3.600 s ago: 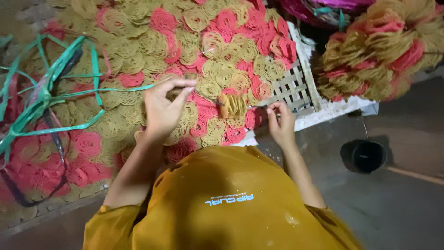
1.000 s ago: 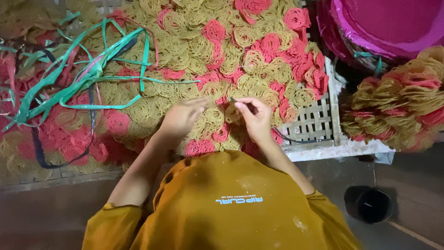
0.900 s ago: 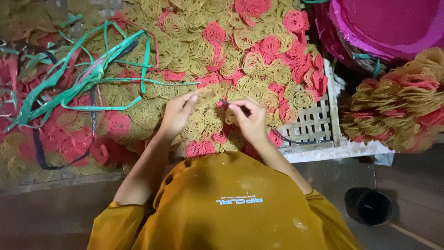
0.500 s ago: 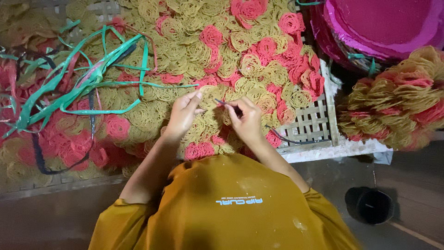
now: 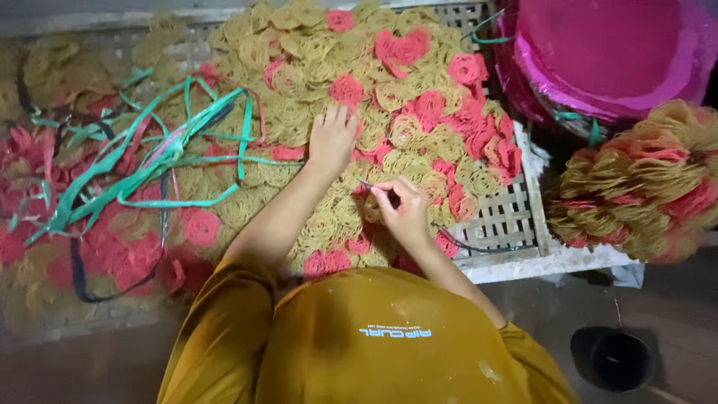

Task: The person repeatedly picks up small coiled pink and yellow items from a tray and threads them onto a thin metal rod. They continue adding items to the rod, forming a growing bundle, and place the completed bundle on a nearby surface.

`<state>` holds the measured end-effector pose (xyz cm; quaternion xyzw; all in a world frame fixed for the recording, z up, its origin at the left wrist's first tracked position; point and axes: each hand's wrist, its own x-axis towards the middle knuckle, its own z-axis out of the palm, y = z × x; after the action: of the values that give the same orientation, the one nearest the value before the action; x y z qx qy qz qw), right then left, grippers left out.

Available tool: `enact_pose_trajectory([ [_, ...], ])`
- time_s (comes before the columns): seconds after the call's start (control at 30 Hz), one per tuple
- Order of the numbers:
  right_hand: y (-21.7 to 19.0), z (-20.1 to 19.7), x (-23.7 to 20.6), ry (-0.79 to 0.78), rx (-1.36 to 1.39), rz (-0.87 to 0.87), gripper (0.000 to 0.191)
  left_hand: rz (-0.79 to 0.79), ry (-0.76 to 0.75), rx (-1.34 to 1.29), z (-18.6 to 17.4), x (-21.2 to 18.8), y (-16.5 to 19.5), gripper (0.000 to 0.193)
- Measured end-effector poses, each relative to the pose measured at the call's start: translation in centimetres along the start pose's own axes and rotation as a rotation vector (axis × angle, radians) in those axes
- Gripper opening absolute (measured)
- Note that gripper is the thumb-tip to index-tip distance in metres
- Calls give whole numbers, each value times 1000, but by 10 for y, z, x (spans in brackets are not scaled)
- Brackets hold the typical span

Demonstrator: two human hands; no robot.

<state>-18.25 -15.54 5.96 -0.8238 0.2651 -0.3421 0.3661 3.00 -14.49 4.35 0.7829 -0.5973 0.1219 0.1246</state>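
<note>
Head view: thin needle (image 5: pixel 368 184) between right fingers (image 5: pixel 394 196)

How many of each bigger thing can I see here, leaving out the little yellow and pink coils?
Hands: 2, left hand flat on the coils, right hand pinching a thin dark strand
Woven tray under them: 1
Stack of pink basins: 1
Tied bundle of coils: 1
Dark round pot: 1
Tangle of green straps: 1
Total: 7

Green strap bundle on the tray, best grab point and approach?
Grip the green straps at the bunched middle, where the strands converge, coming from above. They lie flat and loose on the noodle discs, ends splayed, so a top pinch likely gathers most.
</note>
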Motion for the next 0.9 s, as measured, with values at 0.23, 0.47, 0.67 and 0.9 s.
enact_pose_trajectory([
  [0.23, 11, -7, 0, 29, 16, 78, 7, -34, 17, 68, -10, 14, -22, 18],
  [0.47, 15, 6, 5, -14, 68, 66, 5, 207, 23, 45, -10, 14, -20, 74],
  [0.67, 19, -1, 2, 1, 53, 82, 8, -35, -370, -103, -19, 38, -44, 58],
  [0.9, 27, -9, 0, 41, 70, 144, 6, -597, -278, -1472, -39, 12, -81, 67],
])
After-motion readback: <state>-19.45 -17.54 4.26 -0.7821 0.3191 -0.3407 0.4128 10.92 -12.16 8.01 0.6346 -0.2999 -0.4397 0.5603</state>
